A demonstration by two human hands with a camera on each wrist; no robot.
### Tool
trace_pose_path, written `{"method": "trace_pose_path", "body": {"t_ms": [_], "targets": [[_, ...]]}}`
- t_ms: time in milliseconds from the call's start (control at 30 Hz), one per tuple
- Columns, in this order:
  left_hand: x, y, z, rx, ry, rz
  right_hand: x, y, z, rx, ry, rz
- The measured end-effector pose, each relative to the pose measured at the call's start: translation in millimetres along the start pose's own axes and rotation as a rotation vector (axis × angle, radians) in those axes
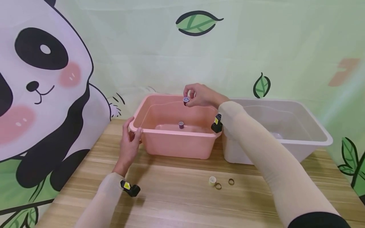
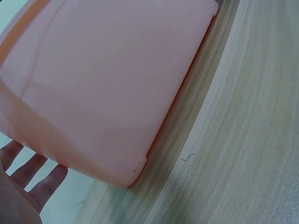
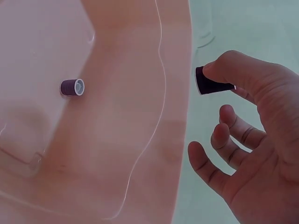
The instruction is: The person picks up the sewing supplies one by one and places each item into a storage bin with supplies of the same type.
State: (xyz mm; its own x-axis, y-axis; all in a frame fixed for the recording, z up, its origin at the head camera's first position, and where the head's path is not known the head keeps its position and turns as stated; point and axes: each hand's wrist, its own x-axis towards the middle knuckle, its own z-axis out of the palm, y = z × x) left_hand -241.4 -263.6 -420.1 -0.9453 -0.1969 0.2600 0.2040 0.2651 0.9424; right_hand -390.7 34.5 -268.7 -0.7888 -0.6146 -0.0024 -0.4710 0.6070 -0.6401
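Above the pink bin (image 1: 176, 144), near its back rim, the right hand (image 1: 201, 95) pinches a dark thread spool (image 1: 186, 100) between thumb and finger. The right wrist view shows this spool (image 3: 212, 83) and the hand (image 3: 261, 126) with its other fingers loosely bent. Another dark spool (image 1: 181, 125) stands on the bin's floor, also visible in the right wrist view (image 3: 72, 87). At the bin's front left corner the left hand (image 1: 129, 145) grips the rim, thumb on the front side. In the left wrist view its fingers (image 2: 44, 184) touch the pink wall (image 2: 107, 84).
A whitish bin (image 1: 305, 142) stands right of the pink one, partly behind the right forearm. On the wooden table (image 1: 171, 196) lie a pale yellow spool (image 1: 212, 181) and two brownish rings (image 1: 218, 186). A printed cloth (image 1: 137, 41) hangs behind.
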Motion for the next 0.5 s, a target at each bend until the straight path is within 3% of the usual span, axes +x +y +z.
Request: {"method": "trace_pose_path", "body": {"t_ms": [500], "targets": [[0.2,-1.3,0.6,-0.003,0.0,-0.016,5.0,2.5,1.5,-0.022,-0.002,0.05]]}}
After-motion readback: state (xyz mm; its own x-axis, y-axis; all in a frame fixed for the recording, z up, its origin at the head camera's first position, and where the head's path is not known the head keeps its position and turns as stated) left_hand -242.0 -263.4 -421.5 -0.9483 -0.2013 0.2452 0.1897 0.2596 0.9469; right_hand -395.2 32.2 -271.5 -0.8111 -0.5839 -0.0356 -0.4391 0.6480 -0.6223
